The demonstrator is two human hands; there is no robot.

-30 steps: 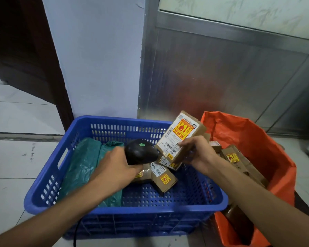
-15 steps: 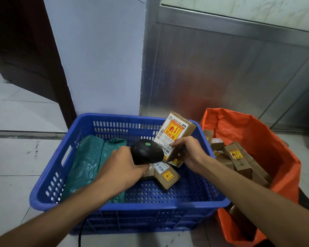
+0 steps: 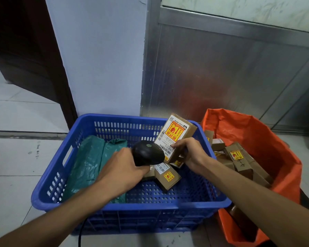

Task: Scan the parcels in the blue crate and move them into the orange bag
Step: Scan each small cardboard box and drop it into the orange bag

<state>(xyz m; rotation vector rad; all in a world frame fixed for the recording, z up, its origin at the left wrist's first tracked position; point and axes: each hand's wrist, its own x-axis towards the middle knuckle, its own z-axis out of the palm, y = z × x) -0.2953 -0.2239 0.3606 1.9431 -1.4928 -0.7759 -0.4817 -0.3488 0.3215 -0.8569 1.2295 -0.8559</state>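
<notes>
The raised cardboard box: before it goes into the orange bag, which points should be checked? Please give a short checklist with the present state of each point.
1. Grip on the raised box: ok, the right hand holds it by its lower end, above the blue crate.
2. Scanner aimed: ok, the left hand points it at the barcode label.
3. Barcode uncovered: not ok, the fingers lie over one edge of the label.
4. Scan registered: cannot tell, no beam or signal shows.
5. Space in the orange bag: ok, boxes lie inside below its open rim.
6. Parcels left in the crate: not ok, a small box and green packages remain.
</notes>
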